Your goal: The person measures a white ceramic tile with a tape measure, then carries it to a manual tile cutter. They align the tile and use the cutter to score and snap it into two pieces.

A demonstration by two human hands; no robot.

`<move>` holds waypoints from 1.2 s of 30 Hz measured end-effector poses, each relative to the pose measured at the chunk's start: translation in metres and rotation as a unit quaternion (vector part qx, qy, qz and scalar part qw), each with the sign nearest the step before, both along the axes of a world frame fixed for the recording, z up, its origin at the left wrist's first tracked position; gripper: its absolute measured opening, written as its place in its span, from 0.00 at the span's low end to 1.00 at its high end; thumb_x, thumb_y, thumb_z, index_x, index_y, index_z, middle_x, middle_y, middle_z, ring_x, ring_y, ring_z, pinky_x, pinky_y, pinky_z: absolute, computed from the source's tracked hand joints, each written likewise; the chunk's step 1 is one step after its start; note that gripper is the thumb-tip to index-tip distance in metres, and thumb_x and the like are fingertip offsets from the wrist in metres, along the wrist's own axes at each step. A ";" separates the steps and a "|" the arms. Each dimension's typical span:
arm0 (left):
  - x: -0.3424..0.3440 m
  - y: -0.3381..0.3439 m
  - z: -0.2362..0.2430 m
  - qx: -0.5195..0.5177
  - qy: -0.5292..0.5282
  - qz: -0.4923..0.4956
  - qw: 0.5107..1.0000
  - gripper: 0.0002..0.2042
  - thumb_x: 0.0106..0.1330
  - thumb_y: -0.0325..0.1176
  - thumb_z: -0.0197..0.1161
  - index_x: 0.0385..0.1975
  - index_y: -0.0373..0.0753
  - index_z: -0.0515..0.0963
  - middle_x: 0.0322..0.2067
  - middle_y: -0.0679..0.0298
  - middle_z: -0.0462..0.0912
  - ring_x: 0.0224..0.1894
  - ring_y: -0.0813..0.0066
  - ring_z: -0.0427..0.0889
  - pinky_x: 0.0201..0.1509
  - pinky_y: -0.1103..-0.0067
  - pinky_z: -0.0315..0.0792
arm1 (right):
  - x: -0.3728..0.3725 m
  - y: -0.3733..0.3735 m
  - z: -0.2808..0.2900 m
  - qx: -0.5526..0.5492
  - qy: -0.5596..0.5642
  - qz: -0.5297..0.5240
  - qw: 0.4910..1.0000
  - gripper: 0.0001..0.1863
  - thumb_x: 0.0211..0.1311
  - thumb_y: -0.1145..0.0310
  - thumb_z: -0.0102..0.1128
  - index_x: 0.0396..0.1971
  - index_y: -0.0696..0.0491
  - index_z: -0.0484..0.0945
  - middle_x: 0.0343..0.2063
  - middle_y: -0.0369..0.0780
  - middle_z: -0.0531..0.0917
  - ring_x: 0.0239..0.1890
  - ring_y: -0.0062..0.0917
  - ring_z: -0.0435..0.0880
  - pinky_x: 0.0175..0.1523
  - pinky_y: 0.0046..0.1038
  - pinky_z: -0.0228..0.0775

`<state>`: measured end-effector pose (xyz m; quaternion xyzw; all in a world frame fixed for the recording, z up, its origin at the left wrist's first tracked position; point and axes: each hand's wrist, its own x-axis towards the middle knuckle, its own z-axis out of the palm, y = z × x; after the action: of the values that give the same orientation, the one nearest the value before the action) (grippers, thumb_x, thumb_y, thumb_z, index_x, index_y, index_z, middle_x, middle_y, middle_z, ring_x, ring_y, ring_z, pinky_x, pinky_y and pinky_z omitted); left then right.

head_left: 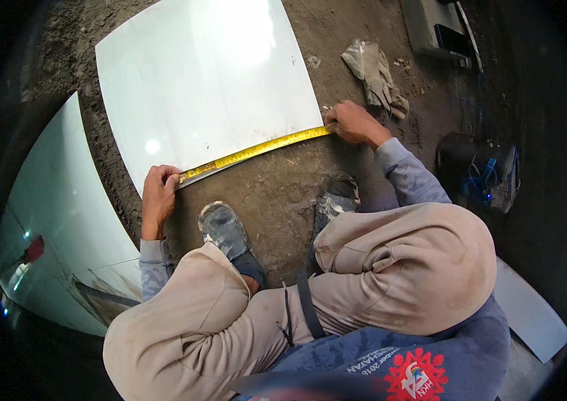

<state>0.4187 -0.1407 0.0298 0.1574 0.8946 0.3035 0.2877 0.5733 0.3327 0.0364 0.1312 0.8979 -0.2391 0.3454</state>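
A yellow tape measure [267,146] is stretched along the near edge of a large white glossy sheet [203,73] lying on the ground. My left hand [158,190] pinches the tape's left end at the sheet's near left corner. At the near right corner, my right hand [355,122] is closed round the other end of the tape; whatever lies inside that fist is hidden. The tape runs nearly straight between both hands, a little tilted up to the right.
Dirty work gloves [375,73] lie right of the sheet. A grey block with a dark phone-like object [454,40] is at the far right. A dark container with blue cords [487,177] stands at right. Another pale panel [70,214] lies left; my sandals [225,230] rest below the tape.
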 end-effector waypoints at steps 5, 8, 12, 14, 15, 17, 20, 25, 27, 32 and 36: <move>-0.002 0.001 0.001 -0.001 -0.010 0.004 1.000 0.07 0.70 0.28 0.64 0.41 0.33 0.84 0.38 0.56 0.80 0.41 0.63 0.81 0.49 0.71 0.75 | 0.002 0.002 -0.006 -0.006 0.029 -0.009 1.000 0.11 0.60 0.72 0.65 0.41 0.51 0.91 0.38 0.50 0.90 0.43 0.46 0.89 0.48 0.47 0.80; -0.002 0.001 0.001 -0.008 -0.020 0.009 1.000 0.07 0.71 0.29 0.63 0.42 0.33 0.84 0.38 0.56 0.80 0.41 0.64 0.81 0.49 0.72 0.75 | 0.004 0.004 -0.009 0.003 0.031 -0.003 1.000 0.12 0.61 0.72 0.65 0.42 0.51 0.91 0.39 0.49 0.90 0.44 0.46 0.89 0.49 0.46 0.80; -0.001 0.001 0.001 -0.001 -0.026 0.020 0.999 0.08 0.71 0.30 0.63 0.42 0.32 0.83 0.39 0.56 0.80 0.42 0.65 0.81 0.49 0.72 0.75 | 0.004 0.004 -0.012 0.009 0.026 -0.015 0.999 0.11 0.60 0.71 0.67 0.42 0.51 0.91 0.39 0.48 0.90 0.44 0.45 0.89 0.49 0.45 0.80; -0.001 0.000 0.001 -0.002 -0.027 0.017 0.999 0.08 0.72 0.30 0.63 0.42 0.33 0.83 0.39 0.57 0.80 0.42 0.65 0.81 0.49 0.72 0.75 | 0.002 0.004 -0.012 0.004 0.022 -0.025 0.999 0.10 0.60 0.71 0.68 0.41 0.52 0.91 0.39 0.48 0.90 0.44 0.45 0.90 0.49 0.45 0.80; -0.002 0.000 0.001 -0.004 -0.029 0.016 0.999 0.08 0.72 0.31 0.63 0.42 0.33 0.83 0.39 0.57 0.80 0.42 0.65 0.81 0.49 0.72 0.75 | 0.001 0.004 -0.013 -0.004 0.019 -0.023 1.000 0.10 0.60 0.70 0.68 0.40 0.52 0.91 0.39 0.48 0.90 0.44 0.45 0.90 0.49 0.45 0.80; -0.004 -0.001 0.001 -0.009 -0.032 0.010 0.999 0.08 0.72 0.31 0.63 0.43 0.33 0.83 0.39 0.57 0.80 0.42 0.65 0.81 0.50 0.72 0.75 | -0.003 0.007 -0.013 -0.021 0.004 -0.026 0.999 0.09 0.60 0.70 0.69 0.40 0.52 0.91 0.39 0.48 0.90 0.43 0.45 0.90 0.48 0.45 0.80; -0.006 -0.002 0.000 -0.021 -0.032 -0.001 0.999 0.08 0.72 0.31 0.63 0.43 0.34 0.83 0.39 0.57 0.81 0.42 0.65 0.81 0.50 0.72 0.75 | -0.008 0.011 -0.012 -0.036 -0.012 -0.008 0.999 0.10 0.60 0.69 0.71 0.40 0.52 0.91 0.38 0.48 0.91 0.43 0.45 0.90 0.48 0.44 0.80; -0.004 -0.001 -0.001 -0.018 -0.016 -0.001 1.000 0.08 0.72 0.31 0.63 0.43 0.34 0.83 0.39 0.58 0.81 0.42 0.66 0.81 0.50 0.73 0.75 | -0.006 0.012 -0.010 -0.030 0.009 -0.012 0.999 0.09 0.61 0.68 0.69 0.40 0.51 0.90 0.38 0.47 0.91 0.43 0.44 0.90 0.48 0.44 0.80; -0.002 0.000 -0.001 -0.007 -0.018 0.011 1.000 0.08 0.72 0.31 0.63 0.42 0.34 0.83 0.39 0.58 0.81 0.42 0.66 0.81 0.50 0.73 0.75 | -0.002 0.009 -0.011 -0.006 0.030 -0.008 1.000 0.09 0.63 0.68 0.66 0.41 0.50 0.90 0.38 0.47 0.90 0.44 0.44 0.89 0.48 0.45 0.80; 0.002 0.000 0.000 -0.012 -0.011 0.022 1.000 0.07 0.72 0.30 0.63 0.42 0.33 0.83 0.39 0.59 0.81 0.43 0.68 0.81 0.51 0.74 0.74 | 0.012 -0.004 -0.017 0.089 0.105 0.022 0.990 0.07 0.66 0.69 0.65 0.40 0.53 0.88 0.38 0.44 0.88 0.48 0.43 0.84 0.53 0.45 0.75; 0.003 0.001 0.000 -0.007 -0.007 0.020 1.000 0.07 0.72 0.29 0.63 0.42 0.33 0.83 0.40 0.59 0.82 0.43 0.69 0.81 0.51 0.75 0.74 | 0.023 -0.011 -0.021 0.112 0.182 0.044 0.976 0.05 0.67 0.69 0.63 0.36 0.53 0.85 0.38 0.43 0.85 0.47 0.42 0.81 0.51 0.45 0.73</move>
<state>0.4220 -0.1398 0.0293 0.1355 0.8974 0.3042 0.2893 0.5964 0.3221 0.0155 0.0838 0.9716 -0.1420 0.1695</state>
